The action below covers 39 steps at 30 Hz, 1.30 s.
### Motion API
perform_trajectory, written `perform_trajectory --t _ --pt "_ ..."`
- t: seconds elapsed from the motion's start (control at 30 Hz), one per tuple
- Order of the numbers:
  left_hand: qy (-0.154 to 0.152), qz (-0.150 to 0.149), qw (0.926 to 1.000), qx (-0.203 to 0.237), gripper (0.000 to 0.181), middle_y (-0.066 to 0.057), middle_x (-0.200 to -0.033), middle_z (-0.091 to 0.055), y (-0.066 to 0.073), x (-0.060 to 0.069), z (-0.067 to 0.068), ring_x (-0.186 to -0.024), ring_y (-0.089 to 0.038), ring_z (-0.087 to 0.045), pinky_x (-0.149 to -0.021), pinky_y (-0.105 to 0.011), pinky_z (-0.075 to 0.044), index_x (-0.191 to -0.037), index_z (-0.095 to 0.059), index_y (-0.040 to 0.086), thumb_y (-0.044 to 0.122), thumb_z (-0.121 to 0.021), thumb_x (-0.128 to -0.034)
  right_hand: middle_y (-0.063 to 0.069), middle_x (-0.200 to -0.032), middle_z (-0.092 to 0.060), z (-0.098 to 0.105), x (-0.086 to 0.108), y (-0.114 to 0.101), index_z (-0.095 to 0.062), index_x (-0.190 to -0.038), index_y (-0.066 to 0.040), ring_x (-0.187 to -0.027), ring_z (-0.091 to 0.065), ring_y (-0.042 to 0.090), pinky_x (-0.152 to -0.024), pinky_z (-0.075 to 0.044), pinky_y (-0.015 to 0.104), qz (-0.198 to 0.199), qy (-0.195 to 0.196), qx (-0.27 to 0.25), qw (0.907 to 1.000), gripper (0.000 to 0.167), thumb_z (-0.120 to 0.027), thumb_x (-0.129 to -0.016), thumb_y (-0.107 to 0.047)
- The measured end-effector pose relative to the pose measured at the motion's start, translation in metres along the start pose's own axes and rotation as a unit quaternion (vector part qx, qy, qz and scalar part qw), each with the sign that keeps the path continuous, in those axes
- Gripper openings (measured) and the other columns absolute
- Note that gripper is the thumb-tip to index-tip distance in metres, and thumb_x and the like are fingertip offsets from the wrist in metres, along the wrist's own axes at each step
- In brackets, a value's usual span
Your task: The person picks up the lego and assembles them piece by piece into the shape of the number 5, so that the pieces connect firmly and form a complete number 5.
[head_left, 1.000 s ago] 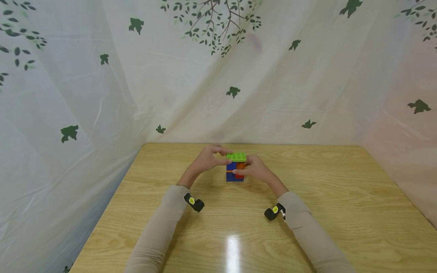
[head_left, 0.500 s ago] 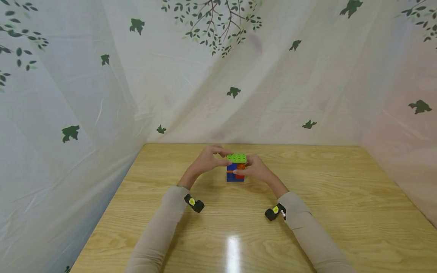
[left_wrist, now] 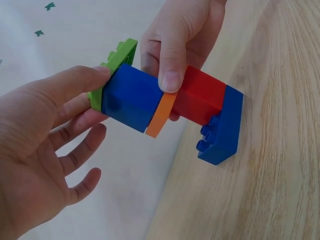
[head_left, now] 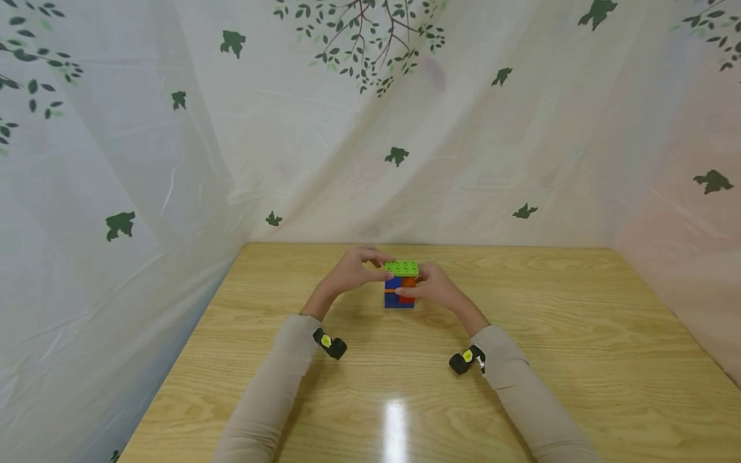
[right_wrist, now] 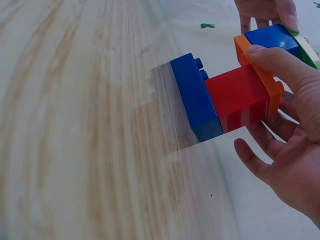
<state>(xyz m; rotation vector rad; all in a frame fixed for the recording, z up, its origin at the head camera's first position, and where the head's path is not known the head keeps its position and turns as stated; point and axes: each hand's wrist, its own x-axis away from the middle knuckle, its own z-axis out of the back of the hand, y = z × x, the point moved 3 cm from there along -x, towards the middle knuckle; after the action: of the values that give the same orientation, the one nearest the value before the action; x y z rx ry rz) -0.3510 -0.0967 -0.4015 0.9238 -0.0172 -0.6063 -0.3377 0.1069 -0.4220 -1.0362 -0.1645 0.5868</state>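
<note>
A stack of toy building bricks stands on the table. At its foot is a blue brick [left_wrist: 229,127], and on one side of that sits a red brick [left_wrist: 204,95]. An orange plate [left_wrist: 159,119] lies over the red brick, with a second blue brick [left_wrist: 131,97] above its other side. A green plate [head_left: 402,267] with studs tops the stack. My left hand [head_left: 354,270] pinches the green plate between thumb and fingers. With thumb and fingers my right hand [head_left: 437,287] grips the orange plate, its thumb [right_wrist: 277,62] lying across the plate's edge.
The wooden table [head_left: 399,360] spreads around the stack. Behind and beside it hangs a pale cloth [head_left: 324,161] printed with green birds and leafy branches. A small black camera [head_left: 330,343] sits on the left wrist, another camera [head_left: 466,359] on the right.
</note>
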Motion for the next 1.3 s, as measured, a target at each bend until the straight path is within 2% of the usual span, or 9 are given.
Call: perform_trajectory --t 0.13,0.33,0.6,0.97,1.3 --pt "-0.005 0.001 1.0000 -0.008 0.035 -0.007 -0.111 -0.071 -0.0001 -0.0011 0.0006 -0.100 -0.020 -0.061 -0.079 -0.028 -0.051 -0.123 -0.075 0.012 0.021 -0.080 -0.0894 0.020 -0.108 -0.074 0.0004 0.0000 -0.0001 -0.067 -0.124 0.006 -0.083 -0.064 0.012 -0.076 -0.054 0.029 -0.001 -0.002 -0.011 0.9999 0.039 -0.078 -0.089 -0.007" --pt "-0.011 -0.002 0.9998 -0.018 0.034 -0.008 -0.110 -0.071 0.0020 -0.0014 0.0015 -0.098 -0.022 -0.061 -0.077 -0.028 -0.051 -0.122 -0.075 0.011 0.021 -0.080 -0.0893 0.020 -0.107 -0.074 0.0006 0.0001 -0.0003 -0.068 -0.123 0.006 -0.082 -0.064 0.011 -0.076 -0.053 0.028 0.002 0.000 -0.013 0.9999 0.038 -0.078 -0.089 -0.007" --pt "-0.005 -0.005 0.9998 -0.016 0.034 -0.007 -0.105 -0.071 0.0046 -0.0014 0.0019 -0.097 -0.021 -0.062 -0.081 -0.031 -0.051 -0.120 -0.077 0.012 0.019 -0.082 -0.0872 0.021 -0.109 -0.073 0.0001 0.0006 -0.0021 -0.068 -0.124 0.005 -0.084 -0.063 0.014 -0.079 -0.053 0.030 -0.009 0.000 -0.013 0.9999 0.038 -0.077 -0.089 -0.006" --pt "-0.005 -0.013 0.9998 -0.011 0.033 -0.009 -0.105 -0.072 0.0027 -0.0027 0.0022 -0.093 -0.020 -0.062 -0.073 -0.026 -0.051 -0.120 -0.077 0.011 0.017 -0.082 -0.0873 0.021 -0.111 -0.073 0.0002 0.0007 -0.0012 -0.066 -0.127 0.006 -0.084 -0.062 0.012 -0.080 -0.052 0.031 -0.009 -0.003 -0.008 0.9999 0.041 -0.077 -0.090 -0.009" --pt "-0.011 -0.005 0.9997 -0.021 0.033 -0.007 -0.107 -0.072 0.0049 -0.0031 0.0030 -0.093 -0.019 -0.061 -0.072 -0.026 -0.051 -0.121 -0.076 0.012 0.019 -0.081 -0.0883 0.021 -0.111 -0.073 0.0005 0.0002 0.0002 -0.065 -0.128 0.006 -0.084 -0.063 0.015 -0.077 -0.053 0.029 -0.005 -0.007 -0.016 0.9998 0.041 -0.077 -0.090 -0.007"
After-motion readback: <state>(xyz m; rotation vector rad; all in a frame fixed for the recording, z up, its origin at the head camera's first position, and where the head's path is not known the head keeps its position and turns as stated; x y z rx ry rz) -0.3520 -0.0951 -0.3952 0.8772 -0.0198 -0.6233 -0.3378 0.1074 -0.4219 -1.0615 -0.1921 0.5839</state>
